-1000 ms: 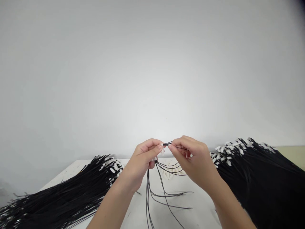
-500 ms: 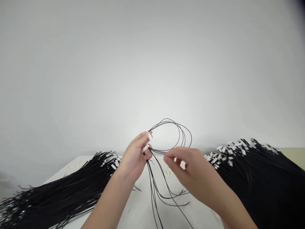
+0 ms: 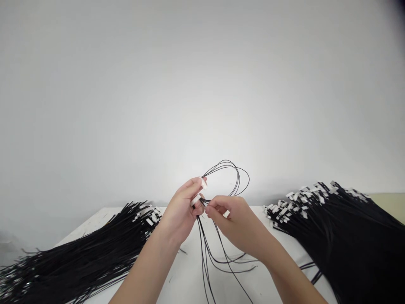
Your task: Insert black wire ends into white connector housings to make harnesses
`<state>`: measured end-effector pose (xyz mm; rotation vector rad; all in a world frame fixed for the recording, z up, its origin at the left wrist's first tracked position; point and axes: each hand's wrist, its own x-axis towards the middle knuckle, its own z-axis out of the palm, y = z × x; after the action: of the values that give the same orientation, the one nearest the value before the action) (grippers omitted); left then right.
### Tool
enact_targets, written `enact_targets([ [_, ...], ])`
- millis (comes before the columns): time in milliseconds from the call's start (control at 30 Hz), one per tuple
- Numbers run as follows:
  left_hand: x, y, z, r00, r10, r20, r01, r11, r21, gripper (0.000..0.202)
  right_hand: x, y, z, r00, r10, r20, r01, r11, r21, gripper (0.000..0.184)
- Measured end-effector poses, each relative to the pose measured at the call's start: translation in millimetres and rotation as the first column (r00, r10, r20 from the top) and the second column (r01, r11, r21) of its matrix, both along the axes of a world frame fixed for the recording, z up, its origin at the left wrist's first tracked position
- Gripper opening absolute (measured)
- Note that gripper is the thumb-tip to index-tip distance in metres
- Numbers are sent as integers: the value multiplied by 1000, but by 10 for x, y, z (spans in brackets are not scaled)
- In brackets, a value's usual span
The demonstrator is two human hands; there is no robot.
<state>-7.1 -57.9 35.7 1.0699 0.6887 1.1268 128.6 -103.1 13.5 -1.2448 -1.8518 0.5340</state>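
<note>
Several thin black cables [image 3: 236, 166] form a loop in front of me, their free ends hanging down over the table. My left hand [image 3: 185, 202] is closed on them, with one white connector [image 3: 203, 183] at the thumb and fingertips. A second white piece [image 3: 196, 200] sits lower, against the curled fingers. Close beside it, my right hand [image 3: 234, 215] pinches the black cables with thumb and forefinger where they leave the left hand. The exact spot between its fingertips is partly hidden.
A thick bundle of black cables [image 3: 82, 253] with white ends lies on the left. A larger pile of black cables [image 3: 341, 236] with white connectors [image 3: 303, 200] lies on the right. Underneath is a white table [image 3: 186, 283], with a pale wall [image 3: 202, 84] behind.
My right hand has moved left to the left hand and closed on the cables there. The loop has narrowed slightly; the left hand has shifted a little to the right.
</note>
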Motion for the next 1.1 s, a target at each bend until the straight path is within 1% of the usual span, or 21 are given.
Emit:
enact_targets([
  [100, 0, 1, 0, 1000, 2, -6, -2, 1000, -7, 19, -23, 15, -17, 999, -5, -33, 6, 1000, 16, 24],
  [233, -1, 3, 11, 1000, 0, -5, 0, 1000, 3, 20, -18, 29, 1, 991, 31, -131, -36, 999, -36, 21],
  [367, -1, -1, 25, 1000, 2, 15, -2, 1000, -3, 21, 27, 38, 39, 976, 58, -209, -78, 993, -92, 23],
  [433, -2, -4, 30, 1000, -3, 12, 3, 1000, -1, 23, 46, 46, 43, 976, 38, -216, -58, 995, -87, 24],
  [533, -4, -2, 28, 1000, 5, -17, -5, 1000, 5, 24, 54, 57, 31, 981, -11, -195, 4, 999, -34, 25],
  [667, -1, 8, 13, 999, 15, -43, -13, 999, 51, 24, 39, 48, 20, 983, -37, -179, 38, 999, 2, 28],
  [733, 5, 12, 9, 999, 13, -48, -10, 998, 59, 24, 44, 34, 34, 976, -16, -217, 6, 999, -48, 27],
  [800, 11, 13, 9, 999, 6, -51, -3, 999, 51, 23, 77, 17, 70, 956, 31, -292, -83, 983, -166, 20],
  [833, 14, 15, 10, 999, 2, -53, 0, 999, 43, 23, 107, 8, 95, 938, 57, -341, -143, 962, -232, 18],
  [867, 15, 17, 10, 998, 0, -55, 2, 999, 37, 23, 147, -1, 123, 913, 80, -399, -207, 936, -286, 21],
  [900, 15, 21, 8, 998, 0, -56, 2, 999, 34, 23, 195, -10, 152, 879, 98, -466, -269, 911, -314, 25],
  [933, 14, 27, 5, 998, 2, -56, 0, 999, 34, 23, 250, -18, 180, 832, 115, -542, -327, 891, -314, 25],
  [967, 12, 34, 0, 998, 6, -56, -4, 999, 37, 24, 310, -26, 206, 776, 126, -618, -372, 883, -287, 23],
  [1000, 9, 42, -5, 998, 9, -55, -7, 999, 42, 24, 372, -33, 228, 712, 134, -689, -398, 885, -240, 22],
  [1033, 6, 50, -9, 998, 12, -54, -9, 999, 48, 24, 435, -38, 244, 643, 143, -752, -401, 900, -172, 23],
  [1100, 1, 60, -15, 998, 15, -54, -12, 998, 56, 23, 554, -42, 258, 502, 173, -847, -335, 942, -6, 24],
])
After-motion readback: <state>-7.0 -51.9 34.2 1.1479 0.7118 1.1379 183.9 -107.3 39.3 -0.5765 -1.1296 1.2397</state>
